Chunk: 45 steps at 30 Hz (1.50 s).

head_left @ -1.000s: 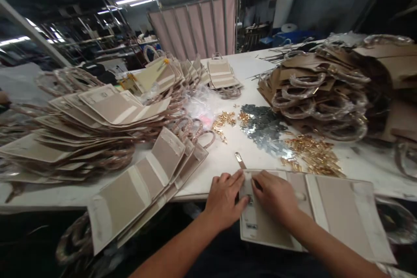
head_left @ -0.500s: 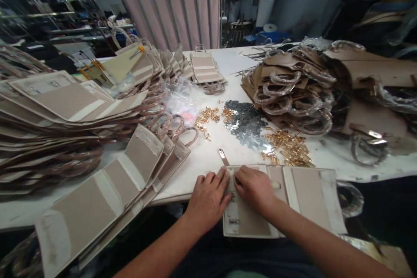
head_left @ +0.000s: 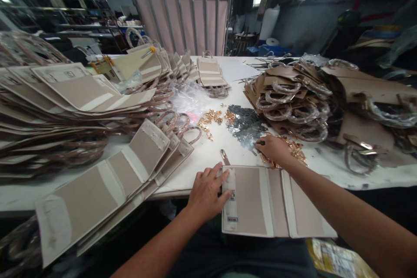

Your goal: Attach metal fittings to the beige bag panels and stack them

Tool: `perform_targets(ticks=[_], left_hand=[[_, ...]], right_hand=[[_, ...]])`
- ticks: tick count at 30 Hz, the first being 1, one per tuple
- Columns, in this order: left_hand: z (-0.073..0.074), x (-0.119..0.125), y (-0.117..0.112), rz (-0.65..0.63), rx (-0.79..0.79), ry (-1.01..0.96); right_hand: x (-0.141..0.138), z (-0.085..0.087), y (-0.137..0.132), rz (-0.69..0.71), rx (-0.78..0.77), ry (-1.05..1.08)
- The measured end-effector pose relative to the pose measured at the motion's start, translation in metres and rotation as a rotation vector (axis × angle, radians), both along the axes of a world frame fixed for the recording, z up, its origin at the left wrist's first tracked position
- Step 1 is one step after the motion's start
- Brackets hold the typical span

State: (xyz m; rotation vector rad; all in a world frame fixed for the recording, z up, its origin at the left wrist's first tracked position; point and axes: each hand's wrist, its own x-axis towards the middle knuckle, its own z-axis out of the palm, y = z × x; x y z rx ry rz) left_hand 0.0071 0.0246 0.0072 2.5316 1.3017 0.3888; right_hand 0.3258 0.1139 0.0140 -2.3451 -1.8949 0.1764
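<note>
Two bare hands work at the near edge of a white worktop (head_left: 215, 147). Far left, one tall stack of beige flat panels (head_left: 65, 108) lies fanned out, too many to count; just below it one smaller fan of about four panels (head_left: 130, 169) hangs over the edge. The left hand (head_left: 206, 191) lies palm down, fingers (head_left: 219, 174) spread, pressing the left end of one opened beige panel (head_left: 260, 200) that rests at the worktop's near edge. One small metal tool (head_left: 223, 156) lies just beyond that panel. Behind it sit two little heaps of gold fittings (head_left: 211, 118) and one heap of grey metal plates (head_left: 246, 122). The right hand (head_left: 273, 148) is on a third gold heap (head_left: 295, 147), fingers curled together; what they pinch I cannot tell. One pile of brown wrapped handles (head_left: 289, 100) lies far right.
</note>
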Motion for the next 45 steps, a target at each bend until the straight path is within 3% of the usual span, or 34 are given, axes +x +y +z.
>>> perform_targets(ticks=[4, 8, 11, 15, 19, 24, 34, 40, 45], left_hand=[[-0.003, 0.0, 0.002, 0.02, -0.026, -0.043], [-0.004, 0.0, 0.004, 0.03, -0.05, -0.078], [-0.004, 0.0, 0.004, 0.035, -0.057, -0.093], [-0.005, 0.001, 0.004, 0.055, -0.062, -0.101], [-0.004, 0.001, 0.003, 0.077, -0.077, -0.115], [-0.002, 0.002, 0.003, 0.081, -0.084, -0.128], [-0.006, 0.003, 0.007, 0.106, -0.09, -0.156], [-0.004, 0.005, 0.008, 0.116, -0.112, -0.164], [0.001, 0.006, 0.009, 0.14, -0.143, -0.171]], right_hand=[[0.001, -0.002, 0.001, -0.002, 0.017, 0.028], [-0.003, 0.015, -0.008, 0.025, 0.079, 0.067], [-0.025, 0.033, -0.025, 0.207, 0.078, 0.304], [-0.071, 0.042, -0.053, 0.442, -0.138, 0.606], [-0.098, 0.03, -0.065, 0.428, -0.201, 0.586], [-0.1, 0.019, -0.063, 0.42, -0.187, 0.5], [-0.107, 0.019, -0.069, 0.302, -0.118, 0.306], [-0.105, 0.021, -0.058, 0.318, -0.199, 0.401], [-0.107, 0.019, -0.063, 0.283, -0.166, 0.365]])
